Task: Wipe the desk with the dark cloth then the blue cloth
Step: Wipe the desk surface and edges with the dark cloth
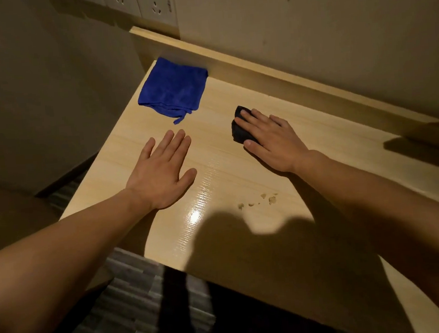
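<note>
We look down on our two bare arms stretched over a pale wood-grain laminate worktop set against a beige wall. Our right hand lies flat, fingers spread, pressing a small bunched dark cloth onto the worktop, towards the back and right of centre; only the cloth's left part shows beyond the fingertips. Our left hand rests palm down, open wide and holding nothing, near the worktop's left edge. The folded bright blue microfibre cloth lies untouched in the far left corner, against the raised wooden back ledge and well apart from the dark cloth.

A few small pale spots or droplets sit on the worktop nearer to us, just below the right wrist; we cannot tell what they are.

We judge that the first step, wiping with the dark cloth, is in hand. The next move calls for firm downward pressure while sweeping the dark cloth towards the spots and across the remaining surface. The blue cloth's turn has not yet come.
</note>
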`<state>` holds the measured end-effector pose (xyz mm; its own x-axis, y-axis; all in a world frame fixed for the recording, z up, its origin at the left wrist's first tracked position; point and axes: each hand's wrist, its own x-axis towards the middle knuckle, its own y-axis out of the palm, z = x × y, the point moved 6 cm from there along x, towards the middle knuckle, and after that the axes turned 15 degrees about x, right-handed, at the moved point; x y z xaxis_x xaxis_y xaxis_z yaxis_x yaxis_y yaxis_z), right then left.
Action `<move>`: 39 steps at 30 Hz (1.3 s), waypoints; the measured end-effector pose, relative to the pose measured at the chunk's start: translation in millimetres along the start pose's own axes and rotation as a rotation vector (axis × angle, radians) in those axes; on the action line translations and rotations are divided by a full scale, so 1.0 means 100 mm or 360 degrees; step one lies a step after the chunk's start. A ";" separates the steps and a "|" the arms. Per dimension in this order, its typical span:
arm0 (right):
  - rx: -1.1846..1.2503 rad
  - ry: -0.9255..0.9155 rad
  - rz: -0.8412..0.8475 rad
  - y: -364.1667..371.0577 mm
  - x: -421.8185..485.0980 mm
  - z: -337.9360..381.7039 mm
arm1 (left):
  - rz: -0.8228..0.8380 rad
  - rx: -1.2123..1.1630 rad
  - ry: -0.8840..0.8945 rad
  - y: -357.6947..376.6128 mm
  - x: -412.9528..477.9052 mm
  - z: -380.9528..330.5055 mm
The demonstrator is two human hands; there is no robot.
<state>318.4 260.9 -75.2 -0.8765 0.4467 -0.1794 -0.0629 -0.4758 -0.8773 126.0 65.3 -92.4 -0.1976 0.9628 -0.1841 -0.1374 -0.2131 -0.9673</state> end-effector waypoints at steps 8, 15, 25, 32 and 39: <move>0.0163 0.0057 0.0002 0.33 -0.67 0.45 | -0.0005 -0.0039 0.0018 -0.02 -0.01 0.00; 0.0257 0.0108 -0.0028 0.68 -1.12 0.92 | -0.0045 -0.0070 0.0045 -0.01 0.00 0.02; 0.0381 0.0054 -0.0118 1.13 -1.55 1.52 | 0.0086 -0.0077 0.0110 0.00 0.04 0.03; 0.0621 0.0047 -0.0323 1.28 -1.79 1.83 | 0.0043 -0.0158 0.0168 -0.17 -0.04 -0.32; 0.1381 0.0387 -0.0373 1.16 -1.94 1.85 | 0.0020 -0.0333 0.0147 -0.22 -0.02 -0.81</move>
<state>392.8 -21.3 -59.7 -0.6783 0.7028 -0.2144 -0.6465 -0.7095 -0.2804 208.0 81.0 -85.1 -0.1068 0.9736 -0.2020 0.0706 -0.1952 -0.9782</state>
